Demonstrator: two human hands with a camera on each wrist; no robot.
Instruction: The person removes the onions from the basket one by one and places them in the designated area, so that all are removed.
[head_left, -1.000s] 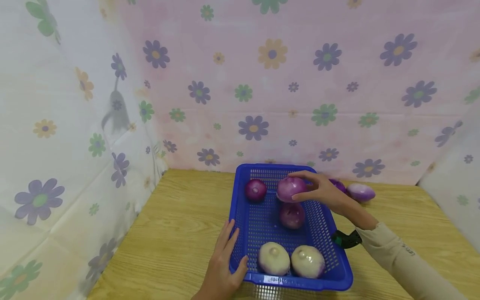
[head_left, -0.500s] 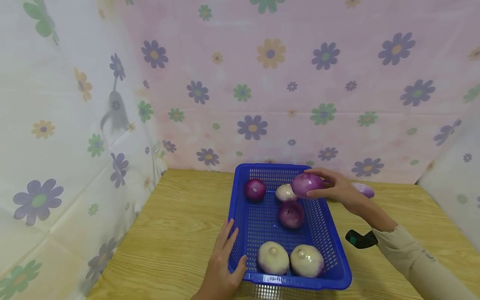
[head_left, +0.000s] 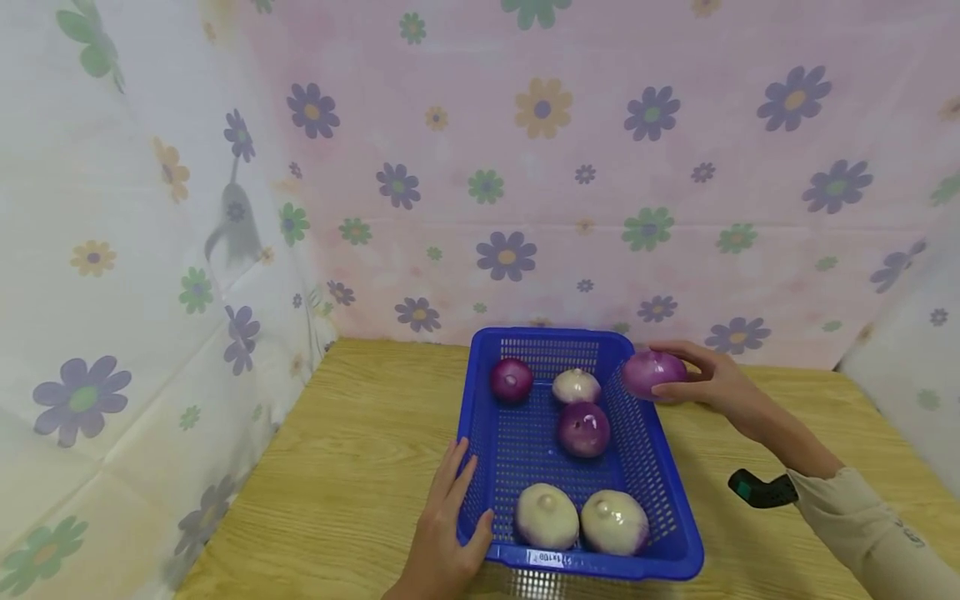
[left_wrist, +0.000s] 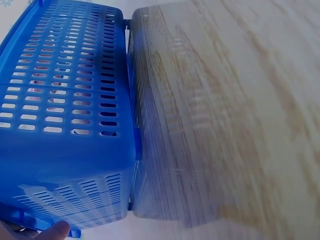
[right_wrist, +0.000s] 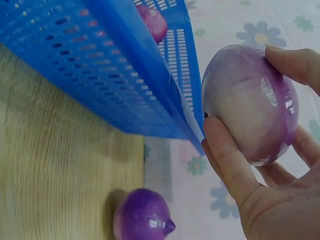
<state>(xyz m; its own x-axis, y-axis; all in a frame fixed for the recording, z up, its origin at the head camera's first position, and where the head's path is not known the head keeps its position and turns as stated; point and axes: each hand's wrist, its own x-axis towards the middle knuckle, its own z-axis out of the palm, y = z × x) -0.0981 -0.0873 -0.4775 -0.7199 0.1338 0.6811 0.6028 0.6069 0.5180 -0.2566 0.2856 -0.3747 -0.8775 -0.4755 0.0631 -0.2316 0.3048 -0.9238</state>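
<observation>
My right hand point(head_left: 712, 385) grips a purple onion point(head_left: 651, 374) between thumb and fingers, at the right rim of the blue plastic basket point(head_left: 678, 500). In the right wrist view that onion point(right_wrist: 245, 107) is glossy and pale on one side, held up beside the rim. My left hand point(head_left: 446, 529) rests with fairly straight fingers along the basket's near left rim. Inside the basket lie a dark purple onion point(head_left: 512, 381) at back left, a pale onion point(head_left: 576, 387) touching a purple one point(head_left: 583, 429), and two whitish onions point(head_left: 547, 517) at the front.
Another purple onion point(right_wrist: 142, 215) lies on the wood-grain table point(head_left: 375, 417), outside the basket; my right hand hides it in the head view. A flower-patterned cloth point(head_left: 435, 183) hangs behind the table and at both sides. A black device point(head_left: 761, 489) sits at my right wrist.
My right hand has carried the purple onion rightward, from over the basket to its right rim, uncovering the pale onion inside. The left hand has stayed in place.
</observation>
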